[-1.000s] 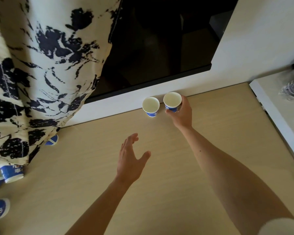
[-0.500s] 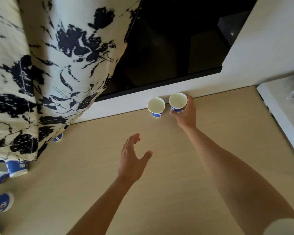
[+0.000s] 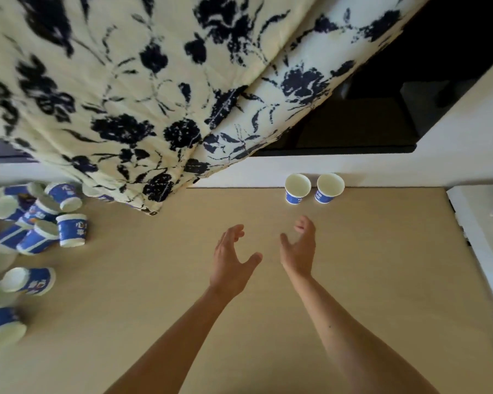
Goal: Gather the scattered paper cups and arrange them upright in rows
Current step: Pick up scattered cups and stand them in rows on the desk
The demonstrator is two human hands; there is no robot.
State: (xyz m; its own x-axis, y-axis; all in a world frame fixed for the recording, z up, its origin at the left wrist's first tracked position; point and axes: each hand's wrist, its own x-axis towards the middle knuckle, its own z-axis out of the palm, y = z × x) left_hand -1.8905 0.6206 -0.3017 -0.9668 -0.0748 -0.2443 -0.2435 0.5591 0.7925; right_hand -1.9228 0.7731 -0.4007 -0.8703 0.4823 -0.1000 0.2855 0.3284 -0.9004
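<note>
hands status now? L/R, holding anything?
Left hand: open, fingers relaxed, holding nothing, over the table.
Right hand: open, fingers loosely curved, holding nothing, short of the two upright cups.

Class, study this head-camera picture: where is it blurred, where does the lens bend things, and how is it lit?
Head view: curtain smeared with blur toward the top; heap of tipped cups at the left edge soft and lens-stretched; left upright cup and right upright cup crisper; light soft, shadows faint.
</note>
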